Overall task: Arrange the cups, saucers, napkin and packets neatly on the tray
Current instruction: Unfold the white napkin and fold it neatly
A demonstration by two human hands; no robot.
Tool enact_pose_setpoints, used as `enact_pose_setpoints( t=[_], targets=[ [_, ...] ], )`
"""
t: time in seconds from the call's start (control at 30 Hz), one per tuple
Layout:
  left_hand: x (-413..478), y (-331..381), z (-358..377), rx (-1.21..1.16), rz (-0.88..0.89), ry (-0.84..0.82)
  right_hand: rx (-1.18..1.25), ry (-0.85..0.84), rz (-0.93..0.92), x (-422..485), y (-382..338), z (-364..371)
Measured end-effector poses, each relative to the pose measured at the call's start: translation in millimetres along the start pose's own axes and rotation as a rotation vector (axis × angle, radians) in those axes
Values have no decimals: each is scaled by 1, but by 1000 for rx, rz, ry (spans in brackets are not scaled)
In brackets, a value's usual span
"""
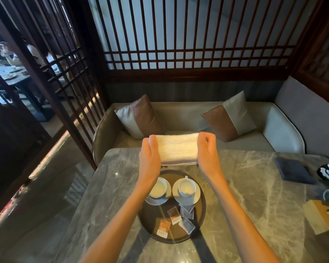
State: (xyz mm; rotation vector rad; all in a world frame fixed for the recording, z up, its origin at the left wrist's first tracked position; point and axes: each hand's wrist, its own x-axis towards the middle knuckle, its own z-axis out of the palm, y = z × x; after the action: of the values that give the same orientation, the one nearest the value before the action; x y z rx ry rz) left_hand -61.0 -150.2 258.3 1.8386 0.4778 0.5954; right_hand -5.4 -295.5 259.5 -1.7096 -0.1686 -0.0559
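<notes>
A cream cloth napkin (178, 149) is stretched in the air above the far edge of the round dark tray (146, 215). My left hand (150, 154) grips its left end and my right hand (207, 150) grips its right end. On the tray stand two white cups on white saucers, the left cup (159, 188) partly behind my left forearm and the right cup (187, 188) beside it. Several small packets lie on the tray's near half: an orange one (163, 228), a brown one (174, 215) and grey ones (187, 212).
The tray rests on a grey marble table (254, 186). A dark folded cloth (292, 170) lies at the far right, a wooden box (321, 217) and plant leaves at the right edge. A sofa with two cushions stands behind the table. A wooden lattice screen is at the left.
</notes>
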Motion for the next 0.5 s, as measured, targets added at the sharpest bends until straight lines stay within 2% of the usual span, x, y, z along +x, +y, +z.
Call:
enact_pose_setpoints(
  t=[0.27, 0.4, 0.5],
  targets=[
    [-7, -15, -5, -31, -25, 44, 20, 23, -36, -10, 20, 17],
    [-18, -34, -10, -32, -35, 75, 20, 36, 8, -20, 39, 33],
    [-24, -69, -24, 27, -133, 56, 11, -52, 136, -31, 64, 47]
  ],
)
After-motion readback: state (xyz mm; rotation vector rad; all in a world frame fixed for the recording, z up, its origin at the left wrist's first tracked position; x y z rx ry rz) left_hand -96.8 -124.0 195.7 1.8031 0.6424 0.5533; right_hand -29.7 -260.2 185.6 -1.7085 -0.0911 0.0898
